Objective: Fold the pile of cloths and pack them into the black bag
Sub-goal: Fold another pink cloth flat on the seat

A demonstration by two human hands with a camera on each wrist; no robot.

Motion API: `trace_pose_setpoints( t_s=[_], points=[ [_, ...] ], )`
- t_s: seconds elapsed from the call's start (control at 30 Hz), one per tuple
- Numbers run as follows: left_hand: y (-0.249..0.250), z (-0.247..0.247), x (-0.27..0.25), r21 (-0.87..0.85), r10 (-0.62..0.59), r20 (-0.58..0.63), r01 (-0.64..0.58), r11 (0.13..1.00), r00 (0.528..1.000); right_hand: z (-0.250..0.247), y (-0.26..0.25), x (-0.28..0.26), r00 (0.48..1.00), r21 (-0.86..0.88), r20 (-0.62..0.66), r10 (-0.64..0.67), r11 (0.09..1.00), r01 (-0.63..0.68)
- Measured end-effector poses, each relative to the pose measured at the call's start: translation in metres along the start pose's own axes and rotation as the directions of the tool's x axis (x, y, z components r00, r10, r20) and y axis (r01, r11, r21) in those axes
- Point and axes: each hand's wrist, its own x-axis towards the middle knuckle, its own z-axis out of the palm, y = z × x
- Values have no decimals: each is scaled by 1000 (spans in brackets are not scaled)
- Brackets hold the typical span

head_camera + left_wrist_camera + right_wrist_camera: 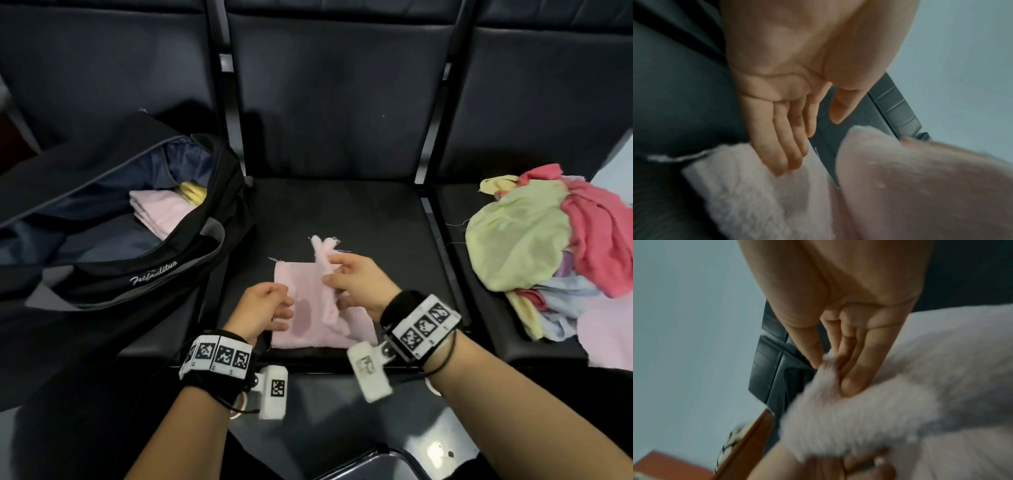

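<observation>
Folding the pink cloth well here means carrying its lifted edge straight across and landing it square on the far edge. That cloth lies flat on the middle seat of the bench, with its right side gathered up and raised. The right hand pinches this raised edge between thumb and fingers, as the right wrist view shows. The left hand, fingers straight and relaxed, holds nothing and rests its fingertips at the cloth's 9 o'clock edge; I judge it should press there as an anchor so nothing slides. The black bag sits open at 9 o'clock with folded cloths inside, and the unfolded pile waits at 3 o'clock. Matching corners before smoothing should keep the fold flat enough to stack.
</observation>
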Motion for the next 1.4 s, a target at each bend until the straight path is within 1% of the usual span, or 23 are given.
trace_pose_setpoints(
  t_s=[0.07,0.17,0.23,0.3,0.4,0.47,0.53,0.63,0.73,0.83,0.9,0.93,1.0,1.03,1.1,1.13,1.17,1.2,1.23,1.27,1.3,1.37,1.4],
  points=[
    [-2,-1,1,-23,-30,-13,30,999,999,25,6,2,997,11,73,31,999,-32],
    [-6,0,4,10,-50,-59,50,999,997,33,21,2,996,-6,76,41,999,-40],
    [-9,3,7,76,6,-67,-1,997,998,25,29,1,997,-27,66,28,999,-27],
    [-12,7,9,185,95,-41,-86,979,995,14,35,0,999,-68,42,10,998,-7],
    [-14,13,9,285,197,-22,-183,941,980,-1,43,-7,998,-209,20,-55,976,58],
    [-14,13,10,291,231,-41,-210,933,972,-7,46,-11,995,-297,32,-90,950,96],
    [-12,10,12,259,250,-59,-227,939,967,-10,49,-16,989,-388,54,-140,909,150],
    [-11,2,16,257,268,-75,-241,936,961,-7,50,-23,965,-542,117,-234,799,259],
    [-15,-3,18,370,239,-59,-201,907,969,-1,50,-26,939,-626,225,-262,699,345],
    [-18,-5,18,519,269,-133,-164,839,954,0,57,-29,915,-712,322,-245,574,404],
    [-13,-3,13,588,342,-157,-190,786,927,0,62,-32,896,-767,356,-264,465,442],
    [-10,-1,10,624,384,-135,-223,749,913,-1,65,-32,886,-798,372,-278,392,458],
    [-5,8,2,707,428,-9,-297,642,904,0,70,-31,874,-859,401,-273,220,463],
    [-5,14,-4,748,413,78,-327,577,907,0,73,-31,877,-881,403,-261,149,449],
    [-7,30,-16,825,314,231,-357,438,921,2,79,-31,885,-906,387,-258,72,417],
    [-9,36,-20,860,257,277,-358,363,926,3,81,-32,882,-910,384,-274,49,411],
    [-12,41,-23,890,215,295,-350,293,931,3,83,-32,874,-911,388,-292,24,413],
    [-15,45,-24,911,197,295,-338,238,935,3,85,-31,869,-912,389,-306,4,410],
    [-17,47,-24,924,200,286,-325,200,937,2,85,-31,867,-914,385,-317,0,406],
    [-19,48,-23,933,216,276,-315,174,937,2,85,-29,865,-914,379,-328,15,406],
    [-20,49,-23,939,235,267,-307,157,935,1,83,-27,871,-912,367,-328,59,406],
    [-24,50,-22,944,276,248,-296,148,929,-1,80,-21,897,-896,310,-315,219,387],
    [-25,50,-21,945,299,238,-291,147,924,-2,76,-20,920,-872,275,-280,331,361]
  ],
)
